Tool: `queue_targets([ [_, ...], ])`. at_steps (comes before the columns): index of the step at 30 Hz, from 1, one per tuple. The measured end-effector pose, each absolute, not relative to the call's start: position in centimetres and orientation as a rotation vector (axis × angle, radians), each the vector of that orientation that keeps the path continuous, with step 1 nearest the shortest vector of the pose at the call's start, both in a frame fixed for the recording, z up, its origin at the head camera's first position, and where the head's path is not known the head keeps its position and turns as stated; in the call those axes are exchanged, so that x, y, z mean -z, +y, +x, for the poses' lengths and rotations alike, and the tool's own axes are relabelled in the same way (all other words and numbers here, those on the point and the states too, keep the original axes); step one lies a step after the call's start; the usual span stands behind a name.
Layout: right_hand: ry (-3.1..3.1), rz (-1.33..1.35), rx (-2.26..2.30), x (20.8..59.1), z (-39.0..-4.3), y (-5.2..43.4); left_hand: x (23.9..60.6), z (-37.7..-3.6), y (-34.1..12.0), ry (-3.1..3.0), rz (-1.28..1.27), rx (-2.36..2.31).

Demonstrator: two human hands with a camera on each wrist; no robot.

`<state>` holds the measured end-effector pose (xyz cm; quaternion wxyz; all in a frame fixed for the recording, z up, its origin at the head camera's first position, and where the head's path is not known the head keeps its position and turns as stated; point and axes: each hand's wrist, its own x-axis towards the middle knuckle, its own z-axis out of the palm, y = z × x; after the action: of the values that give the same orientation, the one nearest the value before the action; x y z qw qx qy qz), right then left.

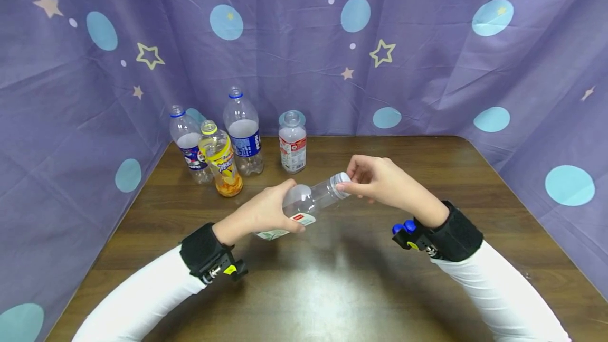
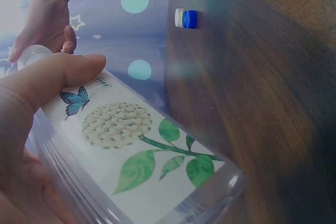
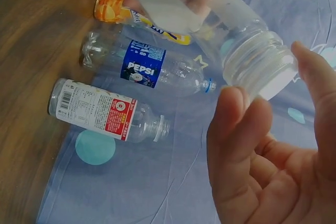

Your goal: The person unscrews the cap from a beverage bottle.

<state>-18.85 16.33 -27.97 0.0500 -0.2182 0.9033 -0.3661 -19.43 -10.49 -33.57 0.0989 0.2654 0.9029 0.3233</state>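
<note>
My left hand grips a clear plastic bottle round its body, tilted over the table with its neck up to the right. Its label shows a pale flower head, green leaves and a blue butterfly. At the neck's end sits a white cap. My right hand pinches this cap between thumb and fingers; in the right wrist view the thumb and fingertips lie at opposite sides of it. The bottle's base is partly hidden by the left hand in the head view.
Several uncapped bottles stand at the back left: two Pepsi bottles, a yellow-labelled bottle with orange at its base, and a red-and-white-labelled bottle. Blue caps lie beside the right wrist. A purple curtain hangs behind the table.
</note>
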Motion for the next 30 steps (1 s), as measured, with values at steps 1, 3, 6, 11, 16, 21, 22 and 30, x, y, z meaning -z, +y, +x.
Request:
queue_targets([
  [1, 2.75, -0.672, 1.118, 27.94, -18.83, 16.34, 33.56, -19.44, -10.48, 2.672, 0.787, -0.954],
  [3, 2.745, -0.684, 1.128, 27.89, -18.78, 16.35, 33.52, -19.42, -10.45, 2.677, 0.785, -0.946],
  [6, 2.734, -0.7, 1.124, 27.88, -18.72, 16.47, 33.55, -19.42, -10.45, 2.685, 0.792, -0.934],
  [11, 2.698, -0.783, 1.132, 27.79, -18.6, 16.74, 33.6, -19.32, -10.53, 2.687, 0.809, -0.929],
  [16, 2.689, -0.978, 1.21, 27.79, -18.6, 16.88, 33.62, -19.32, -10.64, 2.697, 0.801, -0.925],
  [21, 2.627, -1.179, 1.341, 28.19, -18.76, 16.74, 33.61, -19.39, -10.75, 2.694, 0.794, -0.931],
  [22, 2.611, -1.202, 1.364, 28.29, -18.8, 16.68, 33.62, -19.41, -10.77, 2.691, 0.794, -0.935],
  [30, 2.559, -1.219, 1.417, 28.68, -18.81, 16.42, 33.66, -19.51, -10.75, 2.675, 0.783, -0.948],
])
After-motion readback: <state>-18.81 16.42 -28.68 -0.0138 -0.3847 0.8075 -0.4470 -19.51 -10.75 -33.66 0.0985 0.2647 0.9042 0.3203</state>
